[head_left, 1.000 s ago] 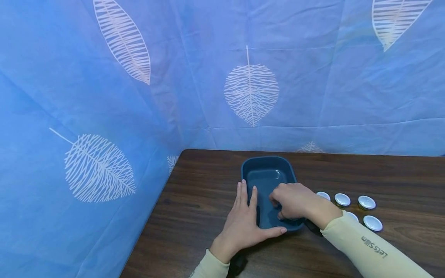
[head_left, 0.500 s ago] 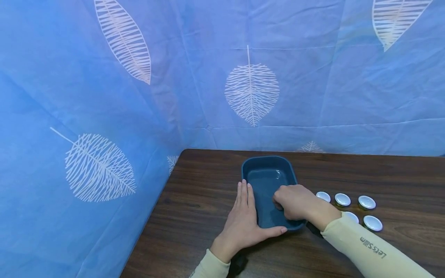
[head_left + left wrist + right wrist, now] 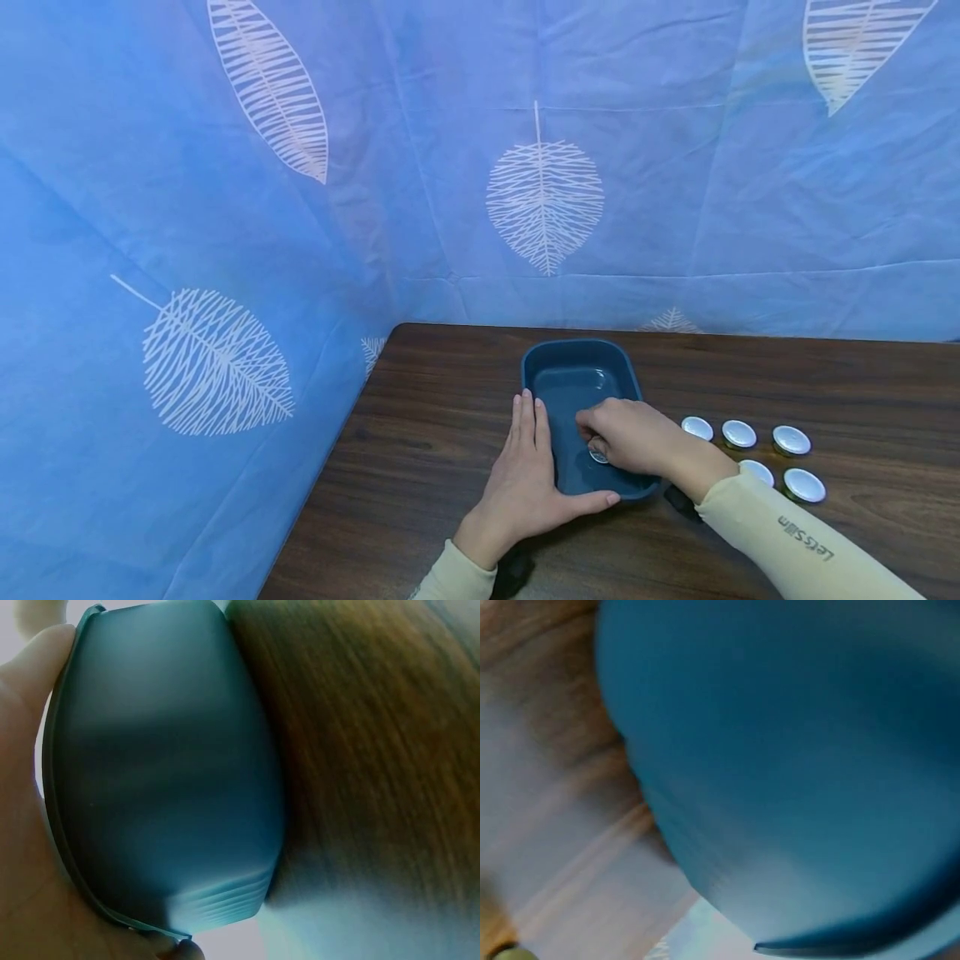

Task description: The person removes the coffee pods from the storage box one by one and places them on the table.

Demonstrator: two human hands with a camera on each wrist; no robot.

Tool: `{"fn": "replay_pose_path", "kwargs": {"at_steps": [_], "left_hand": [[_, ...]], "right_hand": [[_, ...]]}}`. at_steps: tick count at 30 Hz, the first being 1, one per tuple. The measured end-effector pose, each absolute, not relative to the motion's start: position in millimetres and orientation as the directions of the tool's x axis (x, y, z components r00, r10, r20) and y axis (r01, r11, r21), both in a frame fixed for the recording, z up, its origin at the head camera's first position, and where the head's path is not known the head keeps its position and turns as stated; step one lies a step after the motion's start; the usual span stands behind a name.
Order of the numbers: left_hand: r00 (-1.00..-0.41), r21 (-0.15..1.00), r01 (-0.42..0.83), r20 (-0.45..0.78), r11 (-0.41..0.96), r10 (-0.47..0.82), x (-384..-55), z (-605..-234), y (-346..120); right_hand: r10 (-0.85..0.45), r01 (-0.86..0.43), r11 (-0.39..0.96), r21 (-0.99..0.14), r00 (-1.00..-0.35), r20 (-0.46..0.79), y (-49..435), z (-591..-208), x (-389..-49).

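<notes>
A dark blue rectangular tray (image 3: pixel 581 358) with rounded corners sits on the table. My left hand (image 3: pixel 521 479) lies along its left side with straight fingers, the thumb stretched along the near rim. In the left wrist view the tray's outer wall (image 3: pixel 165 765) fills the middle, with the thumb (image 3: pixel 45 660) at its rim. My right hand (image 3: pixel 633 435) is inside the tray, fingers curled downward. A small round silvery-edged piece (image 3: pixel 598 456) shows at its fingertips, mostly covered by the hand. The right wrist view shows mainly the tray wall (image 3: pixel 780 765).
To the right of the tray stand several small round containers (image 3: pixel 791 438) with silvery-white tops, in two rows. The brown wooden table (image 3: pixel 420 433) has its left edge in view. A blue cloth with white leaf prints (image 3: pixel 420 208) hangs behind.
My right hand shifted slightly right, then back left within the tray. The round silvery piece has come into view under its fingers. My left fingers drew together; the tray has stayed put.
</notes>
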State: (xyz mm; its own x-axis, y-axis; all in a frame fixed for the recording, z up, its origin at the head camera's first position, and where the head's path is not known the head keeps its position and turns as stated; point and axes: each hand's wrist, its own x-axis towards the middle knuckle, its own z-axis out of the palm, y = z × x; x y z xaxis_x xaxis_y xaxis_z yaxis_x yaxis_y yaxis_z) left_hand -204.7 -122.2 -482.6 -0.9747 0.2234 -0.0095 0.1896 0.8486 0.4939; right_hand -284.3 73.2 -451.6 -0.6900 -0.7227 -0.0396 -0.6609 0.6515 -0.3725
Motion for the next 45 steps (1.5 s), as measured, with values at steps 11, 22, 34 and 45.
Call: {"fn": "replay_pose_path", "kwargs": {"at_steps": [11, 22, 34, 45], "left_hand": [[-0.977, 0.485, 0.178, -0.019, 0.856, 0.214, -208, -483, -119], [-0.976, 0.489, 0.187, -0.003, 0.852, 0.216, -205, -482, -119], [-0.979, 0.49, 0.167, -0.022, 0.856, 0.203, -202, -481, -120], [-0.977, 0.48, 0.175, -0.021, 0.859, 0.211, -200, -481, -118]], "right_hand": [[-0.704, -0.649, 0.642, -0.407, -0.71, 0.021, 80, -462, -289], [-0.673, -0.599, 0.691, -0.404, -0.737, -0.058, 81, -459, -286], [-0.676, -0.668, 0.684, -0.294, -0.732, 0.092, 82, -453, -279], [-0.626, -0.703, 0.648, -0.294, -0.711, 0.321, 107, -438, -263]]}}
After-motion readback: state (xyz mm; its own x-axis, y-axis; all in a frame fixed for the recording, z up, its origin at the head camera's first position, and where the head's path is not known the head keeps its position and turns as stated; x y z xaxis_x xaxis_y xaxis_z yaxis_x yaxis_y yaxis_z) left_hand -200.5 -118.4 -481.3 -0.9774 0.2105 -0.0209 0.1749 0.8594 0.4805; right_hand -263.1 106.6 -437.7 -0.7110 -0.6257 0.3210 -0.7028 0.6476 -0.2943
